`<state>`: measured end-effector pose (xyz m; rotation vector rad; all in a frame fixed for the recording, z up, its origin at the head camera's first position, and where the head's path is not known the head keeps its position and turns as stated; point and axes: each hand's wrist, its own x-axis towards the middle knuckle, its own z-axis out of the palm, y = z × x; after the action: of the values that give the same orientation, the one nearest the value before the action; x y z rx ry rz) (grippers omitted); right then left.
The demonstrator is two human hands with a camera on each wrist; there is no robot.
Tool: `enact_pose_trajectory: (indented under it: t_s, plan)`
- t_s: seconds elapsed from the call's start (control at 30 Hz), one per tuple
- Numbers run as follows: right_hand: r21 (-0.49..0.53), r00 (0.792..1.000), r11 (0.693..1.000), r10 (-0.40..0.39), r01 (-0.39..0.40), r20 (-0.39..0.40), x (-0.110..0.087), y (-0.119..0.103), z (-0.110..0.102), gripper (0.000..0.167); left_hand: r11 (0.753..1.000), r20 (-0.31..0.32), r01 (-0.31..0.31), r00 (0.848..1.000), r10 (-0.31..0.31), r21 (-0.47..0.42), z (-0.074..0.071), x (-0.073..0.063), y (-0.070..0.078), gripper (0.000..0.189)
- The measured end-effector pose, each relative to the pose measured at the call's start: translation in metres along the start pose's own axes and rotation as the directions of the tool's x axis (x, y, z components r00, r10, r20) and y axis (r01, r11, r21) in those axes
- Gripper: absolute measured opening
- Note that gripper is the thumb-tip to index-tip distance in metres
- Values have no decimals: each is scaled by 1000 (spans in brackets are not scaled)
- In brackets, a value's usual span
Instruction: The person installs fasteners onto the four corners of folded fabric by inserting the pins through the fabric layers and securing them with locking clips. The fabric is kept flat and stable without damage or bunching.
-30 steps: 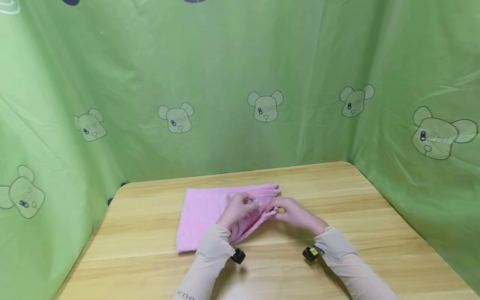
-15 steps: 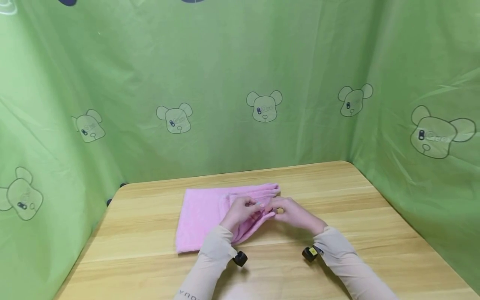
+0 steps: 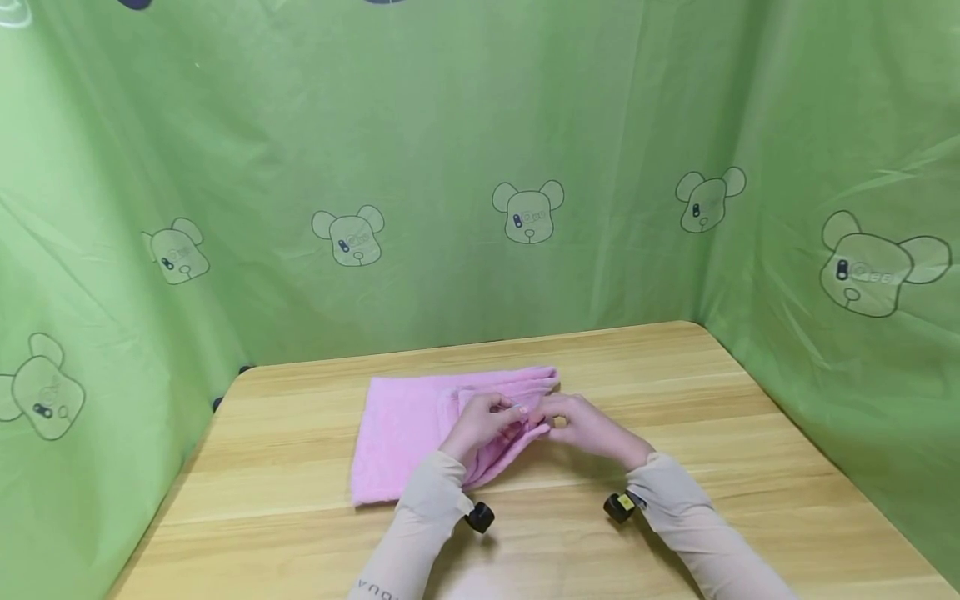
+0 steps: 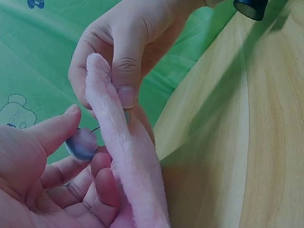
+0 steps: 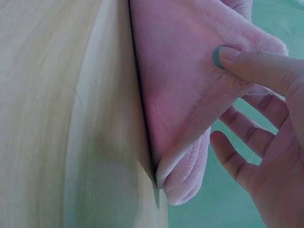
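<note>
A folded pink plush cloth lies on the table, its right edge raised between both hands. My left hand pinches a round blue-grey button-like disc between thumb and fingers. From this disc a thin metal pin points at the cloth's face; where its tip ends is hidden. On the other side of the fabric my right hand pinches the raised edge. Its thumb presses a small blue-green disc against the cloth, while the other fingers lie behind, partly hidden.
The wooden table extends around the cloth. Green curtains with bear-head prints hang behind it and at both sides. A black wrist camera sits under the left cuff, another black camera under the right.
Over the first half second my left hand shifted slightly right, toward the right hand, and its disc became less visible from above. Since then hands and cloth have stayed nearly still.
</note>
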<state>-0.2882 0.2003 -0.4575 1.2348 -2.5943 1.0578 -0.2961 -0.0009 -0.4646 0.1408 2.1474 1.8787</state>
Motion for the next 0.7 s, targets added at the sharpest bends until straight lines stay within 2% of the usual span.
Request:
enact_pose_trajectory:
  t_s: [0.43, 0.7]
  plan:
    - [-10, 1000, 1000, -4, 4, -17, 0, 3, 0, 15, 998, 40, -39, 999, 37, 54, -1, -3, 4, 21]
    - [-16, 1000, 1000, 6, -7, -27, 0, 2, 0, 15, 999, 42, -20, 999, 18, 50, -1, -5, 6, 23]
